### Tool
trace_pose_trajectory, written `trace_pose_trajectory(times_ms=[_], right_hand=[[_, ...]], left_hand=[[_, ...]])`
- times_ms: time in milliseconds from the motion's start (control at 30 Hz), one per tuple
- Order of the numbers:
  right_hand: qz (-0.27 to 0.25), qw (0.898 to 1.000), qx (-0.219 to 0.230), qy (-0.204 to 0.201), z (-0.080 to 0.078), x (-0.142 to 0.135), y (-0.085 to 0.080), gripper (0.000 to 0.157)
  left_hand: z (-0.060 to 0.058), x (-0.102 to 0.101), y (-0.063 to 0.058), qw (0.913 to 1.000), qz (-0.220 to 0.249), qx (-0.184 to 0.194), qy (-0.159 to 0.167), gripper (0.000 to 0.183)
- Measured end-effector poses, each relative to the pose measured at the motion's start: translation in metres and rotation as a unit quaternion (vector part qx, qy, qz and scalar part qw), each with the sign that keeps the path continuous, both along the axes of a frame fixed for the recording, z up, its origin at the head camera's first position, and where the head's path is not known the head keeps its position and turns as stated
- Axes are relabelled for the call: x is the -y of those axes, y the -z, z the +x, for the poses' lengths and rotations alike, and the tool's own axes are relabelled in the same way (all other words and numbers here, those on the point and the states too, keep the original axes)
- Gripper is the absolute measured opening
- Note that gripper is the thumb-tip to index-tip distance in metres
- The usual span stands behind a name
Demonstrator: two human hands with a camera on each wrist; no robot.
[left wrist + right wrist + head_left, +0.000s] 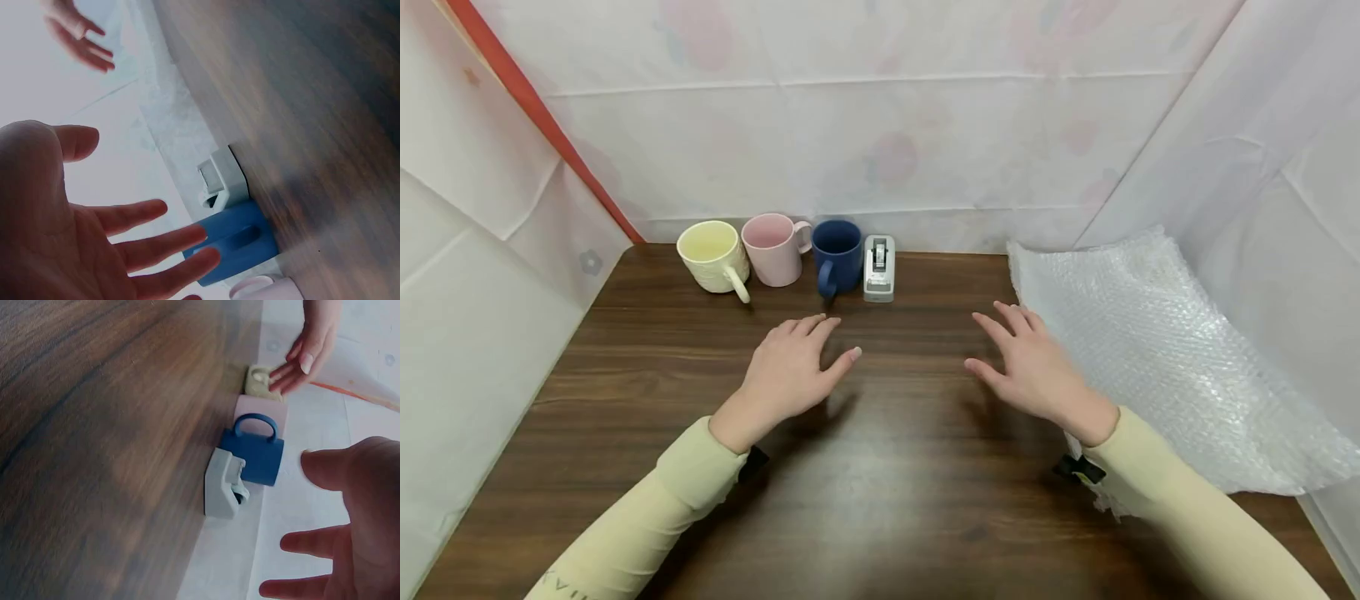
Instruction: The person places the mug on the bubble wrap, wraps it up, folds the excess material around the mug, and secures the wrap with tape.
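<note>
My left hand (790,367) hovers over the table with spread fingers and holds nothing; the blue mug (838,254) is nearest to it. Likewise holding nothing, my right hand (1033,362) is held above the wood beside the left edge of the bubble wrap (1157,358). Along the back edge stand a yellow mug (709,258), a pink mug (775,254), the blue mug and a grey-white tape dispenser (878,275), side by side. In the right wrist view the tape dispenser (220,487) shows its sloping side, with the blue mug (253,453) right behind it.
The dark wooden table (880,483) runs up to a white patterned cloth (880,125) hung behind it, with more cloth at both sides. A red strip (542,117) slants down at the back left corner. The bubble wrap covers much of the table's right side.
</note>
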State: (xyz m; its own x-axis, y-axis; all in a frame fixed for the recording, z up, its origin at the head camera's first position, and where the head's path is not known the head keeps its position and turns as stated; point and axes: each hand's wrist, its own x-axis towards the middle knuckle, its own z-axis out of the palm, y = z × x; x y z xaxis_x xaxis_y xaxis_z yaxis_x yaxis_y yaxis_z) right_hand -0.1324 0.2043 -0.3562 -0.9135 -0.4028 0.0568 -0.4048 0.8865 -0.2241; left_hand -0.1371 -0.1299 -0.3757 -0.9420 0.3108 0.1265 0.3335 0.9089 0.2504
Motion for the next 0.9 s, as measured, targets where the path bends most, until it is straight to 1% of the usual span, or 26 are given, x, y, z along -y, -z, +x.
trace_pose_trajectory(times_ms=[100,200,300,400,567,667,767,900], right_hand=[[-0.005,1.0,0.007,0.01,0.001,-0.012,-0.005,0.066],[-0.005,1.0,0.012,0.018,0.005,-0.028,-0.008,0.063],[0.003,0.999,0.021,0.028,0.01,-0.044,-0.009,0.067],[0.018,0.998,0.032,0.044,0.013,-0.058,-0.006,0.074],[0.041,0.995,0.069,0.064,0.018,-0.07,0.002,0.08],[0.037,0.993,0.082,0.074,0.021,-0.074,0.006,0.073],[0.006,0.994,0.08,0.079,0.023,-0.077,0.008,0.06],[-0.042,0.994,0.057,0.08,0.022,-0.081,0.012,0.043]], left_hand=[[-0.002,0.001,-0.001,0.9995,0.025,0.02,-0.006,0.068],[-0.002,0.003,0.001,0.9974,0.051,0.051,-0.008,0.061],[0.0,0.006,0.005,0.9937,0.077,0.082,-0.001,0.055],[0.001,0.01,0.008,0.9885,0.111,0.102,0.008,0.049],[0.0,0.015,0.007,0.9776,0.159,0.137,0.011,0.043],[-0.001,0.016,0.007,0.9728,0.167,0.16,0.014,0.042],[-0.002,0.016,0.008,0.9694,0.171,0.176,0.017,0.042],[-0.003,0.016,0.011,0.9681,0.165,0.188,0.016,0.041]])
